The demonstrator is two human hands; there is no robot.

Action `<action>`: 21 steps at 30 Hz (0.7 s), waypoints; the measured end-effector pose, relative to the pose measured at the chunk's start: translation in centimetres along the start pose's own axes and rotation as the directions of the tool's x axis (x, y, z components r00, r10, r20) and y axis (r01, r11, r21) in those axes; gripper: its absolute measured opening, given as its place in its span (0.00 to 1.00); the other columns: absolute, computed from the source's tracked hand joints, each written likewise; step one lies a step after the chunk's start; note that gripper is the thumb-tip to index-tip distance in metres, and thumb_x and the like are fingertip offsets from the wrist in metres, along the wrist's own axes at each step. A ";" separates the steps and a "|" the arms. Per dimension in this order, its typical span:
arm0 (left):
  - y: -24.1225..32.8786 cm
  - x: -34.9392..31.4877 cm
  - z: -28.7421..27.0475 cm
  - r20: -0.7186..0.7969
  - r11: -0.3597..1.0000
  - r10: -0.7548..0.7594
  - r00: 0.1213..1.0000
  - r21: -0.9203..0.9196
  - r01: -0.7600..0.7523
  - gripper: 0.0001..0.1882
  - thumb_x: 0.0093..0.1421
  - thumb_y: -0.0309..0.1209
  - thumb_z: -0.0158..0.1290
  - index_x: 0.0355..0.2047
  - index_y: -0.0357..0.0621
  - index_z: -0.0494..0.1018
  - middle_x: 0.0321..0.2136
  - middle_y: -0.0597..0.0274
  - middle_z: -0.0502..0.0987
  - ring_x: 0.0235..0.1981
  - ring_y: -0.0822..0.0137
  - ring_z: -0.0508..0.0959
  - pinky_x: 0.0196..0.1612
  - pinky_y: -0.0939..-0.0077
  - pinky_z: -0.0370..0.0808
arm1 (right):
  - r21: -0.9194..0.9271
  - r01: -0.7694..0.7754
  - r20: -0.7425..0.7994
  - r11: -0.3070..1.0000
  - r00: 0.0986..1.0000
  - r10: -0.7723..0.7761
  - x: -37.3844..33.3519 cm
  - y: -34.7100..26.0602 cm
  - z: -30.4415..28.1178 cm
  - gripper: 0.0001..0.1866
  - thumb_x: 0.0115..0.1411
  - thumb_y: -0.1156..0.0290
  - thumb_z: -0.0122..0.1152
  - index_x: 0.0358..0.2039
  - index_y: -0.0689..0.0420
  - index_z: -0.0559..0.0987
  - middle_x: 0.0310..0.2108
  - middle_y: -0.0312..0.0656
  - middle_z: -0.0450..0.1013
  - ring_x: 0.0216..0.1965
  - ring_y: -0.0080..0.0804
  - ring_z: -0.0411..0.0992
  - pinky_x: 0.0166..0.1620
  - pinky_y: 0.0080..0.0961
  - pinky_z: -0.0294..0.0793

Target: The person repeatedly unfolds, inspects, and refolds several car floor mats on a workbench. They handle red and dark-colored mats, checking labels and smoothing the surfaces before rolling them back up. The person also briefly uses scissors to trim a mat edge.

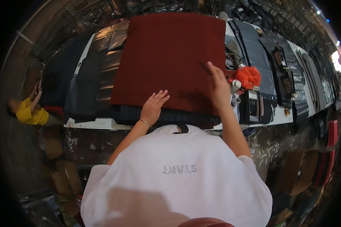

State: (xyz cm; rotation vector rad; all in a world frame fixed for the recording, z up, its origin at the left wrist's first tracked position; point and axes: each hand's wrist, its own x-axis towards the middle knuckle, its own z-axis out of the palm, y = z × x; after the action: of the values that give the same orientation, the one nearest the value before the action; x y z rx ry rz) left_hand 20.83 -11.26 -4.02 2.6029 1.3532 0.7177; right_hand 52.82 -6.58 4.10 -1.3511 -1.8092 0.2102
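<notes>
L hand (154, 107): Palm down, fingers extended, a person's L hand rests on the near edge of the cloth, L of ctr; open, gripping nothing.
Wrist: 1 thin bracelet (145, 123) circles it.
R hand (219, 84): Over the R part of the cloth, approx. level w/ its R edge; fingers bent, blurred by motion. A slim dark shape (205, 67) shows at the fingertips; can't tell if it's a tool in the grasp or a shadow, nor if the hand touches the cloth.
Cloth (159, 56): Dark red, ribbed at R, spread flat mid-table in front of the wearer, its near edge under the L hand.
Under cloth: A dark stack (132, 114) shows along the near edge.
Shirt (147, 151): Wearer's, white, w/ silver lettering on the chest, close to the table.
R of cloth: Red bag (250, 76), crumpled plastic; white bottle (236, 84) just beside it; black tray (251, 104) nearer the wearer.
L of cloth: Dark fabric (85, 85) & shiny film (107, 36) on the white table (98, 124).
Far L: 1 co-worker (28, 112) in a yellow top, hands at the table's L end.
Floor (89, 142): Pale scraps scattered; cartons (297, 170) stand at lower R.
</notes>
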 end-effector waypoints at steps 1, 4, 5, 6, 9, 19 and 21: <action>-0.6 -0.3 -0.9 -0.004 1.000 0.017 1.000 0.005 -0.017 0.31 0.58 0.16 0.52 0.63 0.49 0.74 0.68 0.61 0.71 0.69 0.56 0.70 0.73 0.54 0.65 | -0.007 -0.029 0.104 1.000 0.994 0.030 0.3 -1.7 1.8 0.36 0.59 0.71 0.70 0.68 0.49 0.72 0.70 0.54 0.64 0.66 0.55 0.68 0.65 0.46 0.72; -4.1 -2.6 -3.1 -0.061 0.998 0.028 0.998 0.066 -0.024 0.31 0.58 0.15 0.50 0.62 0.49 0.76 0.67 0.59 0.72 0.67 0.54 0.72 0.72 0.53 0.67 | -0.127 0.176 0.466 0.976 0.879 -0.098 -3.2 -2.0 6.6 0.47 0.55 0.62 0.76 0.74 0.43 0.65 0.77 0.55 0.49 0.75 0.61 0.54 0.72 0.53 0.62; -6.3 -3.9 -3.8 -0.080 0.988 0.005 0.997 0.157 0.008 0.27 0.61 0.20 0.52 0.61 0.51 0.76 0.66 0.58 0.72 0.66 0.55 0.73 0.69 0.54 0.69 | -0.163 0.245 0.579 0.956 0.808 -0.108 -4.8 -2.5 7.1 0.49 0.54 0.59 0.77 0.75 0.41 0.64 0.78 0.56 0.47 0.77 0.61 0.50 0.73 0.55 0.59; -8.3 -5.4 -4.8 -0.091 0.980 -0.052 0.994 0.186 0.068 0.27 0.60 0.22 0.55 0.61 0.51 0.76 0.64 0.58 0.73 0.65 0.55 0.73 0.69 0.54 0.70 | -0.205 0.246 0.598 0.947 0.798 -0.077 -5.8 -3.5 7.1 0.48 0.54 0.58 0.78 0.74 0.41 0.65 0.79 0.54 0.44 0.78 0.59 0.47 0.74 0.55 0.56; -12.8 -9.1 -7.2 -0.094 0.955 -0.205 0.974 0.201 0.220 0.28 0.58 0.26 0.62 0.61 0.50 0.76 0.61 0.59 0.74 0.63 0.53 0.73 0.67 0.54 0.70 | -0.205 0.214 0.544 0.955 0.836 -0.071 -7.1 -4.3 6.6 0.44 0.54 0.64 0.76 0.72 0.38 0.69 0.79 0.46 0.48 0.78 0.52 0.48 0.76 0.53 0.52; -15.3 -4.3 -9.9 -0.291 0.997 -0.048 0.955 0.050 0.065 0.06 0.61 0.27 0.59 0.39 0.44 0.80 0.33 0.59 0.80 0.36 0.54 0.81 0.38 0.61 0.78 | -0.174 -0.065 0.455 0.983 0.880 0.138 -5.2 -3.7 3.1 0.19 0.60 0.75 0.68 0.53 0.52 0.85 0.53 0.44 0.82 0.56 0.41 0.79 0.59 0.38 0.80; -15.7 -2.5 -12.6 -0.233 0.992 0.029 0.972 0.123 0.000 0.06 0.61 0.28 0.60 0.38 0.45 0.80 0.32 0.60 0.80 0.34 0.56 0.81 0.37 0.62 0.78 | -0.181 -0.067 0.493 0.981 0.857 0.149 -2.3 -4.6 1.2 0.14 0.61 0.72 0.67 0.48 0.55 0.86 0.43 0.49 0.84 0.45 0.49 0.82 0.49 0.42 0.81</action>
State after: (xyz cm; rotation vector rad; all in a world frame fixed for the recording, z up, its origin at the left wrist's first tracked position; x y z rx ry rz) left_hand 2.14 -5.34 1.16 2.6937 1.4857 1.0025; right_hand 48.85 -9.93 4.78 -1.6202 -2.2186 0.5352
